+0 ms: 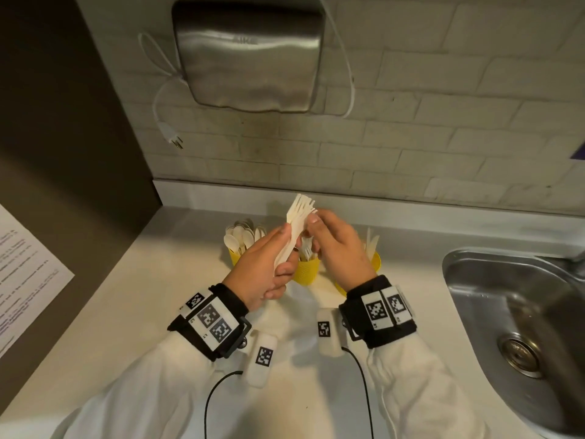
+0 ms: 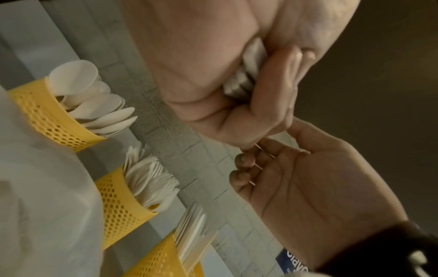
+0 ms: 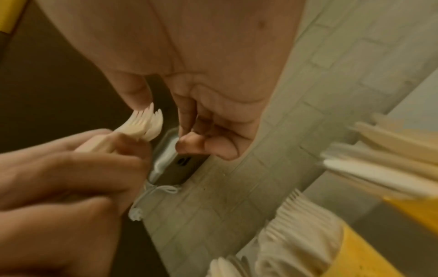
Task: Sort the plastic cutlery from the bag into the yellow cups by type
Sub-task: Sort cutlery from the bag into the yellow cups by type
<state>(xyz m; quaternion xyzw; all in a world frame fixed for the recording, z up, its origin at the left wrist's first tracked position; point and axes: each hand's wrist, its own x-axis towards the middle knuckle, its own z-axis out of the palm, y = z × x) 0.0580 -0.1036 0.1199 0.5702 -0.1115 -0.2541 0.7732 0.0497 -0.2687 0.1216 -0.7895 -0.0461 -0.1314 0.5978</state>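
countertop point(image 1: 177, 280) white | three yellow cups point(image 1: 305, 271) stand near back edge | sink point(image 1: 519, 318) inset right

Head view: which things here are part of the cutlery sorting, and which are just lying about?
In the job:
- forks, gripped by the left hand
- right hand, at the fork tips
- spoon cup
- fork cup
- knife cup

Lying about:
- sink
- hand dryer
- plug
- paper sheet
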